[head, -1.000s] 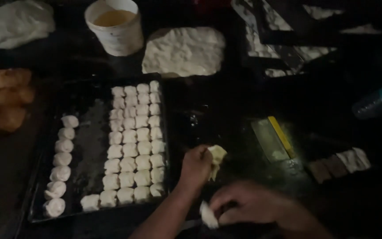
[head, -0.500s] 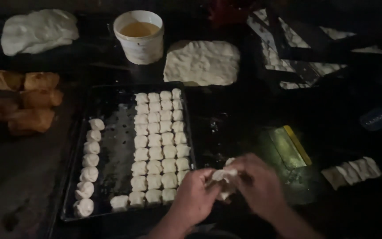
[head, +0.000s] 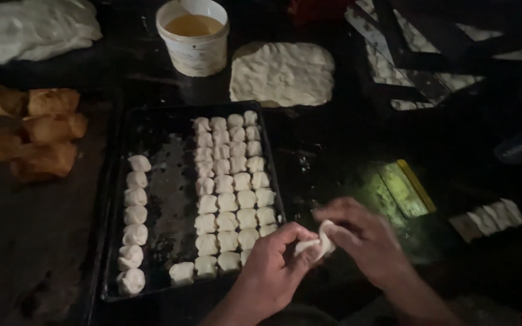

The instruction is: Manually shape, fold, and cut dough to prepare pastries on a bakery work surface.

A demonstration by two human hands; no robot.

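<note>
Dark table [head: 345, 157]; lower centre, left hand [head: 273, 271] and right hand [head: 364, 238] pinch one dough piece [head: 316, 241] beside the tray [head: 152, 130].

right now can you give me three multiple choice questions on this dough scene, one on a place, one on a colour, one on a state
1. Where is the white tub of liquid relative to the dark baking tray?
A. beyond the tray's far edge
B. on the tray
C. near the person's elbows

2. What colour is the liquid in the tub?
A. dark green
B. amber yellow
C. bright blue

3. What is the state of the small dough piece?
A. lying alone on the tray
B. pinched between the left hand and the right hand
C. floating in the tub

Answers:
1. A, the tub stands past the tray's far edge, beside the flat dough sheet.
2. B, the liquid's surface looks amber yellow.
3. B, the fingers of both hands close on the piece, just off the tray's right side.
</note>
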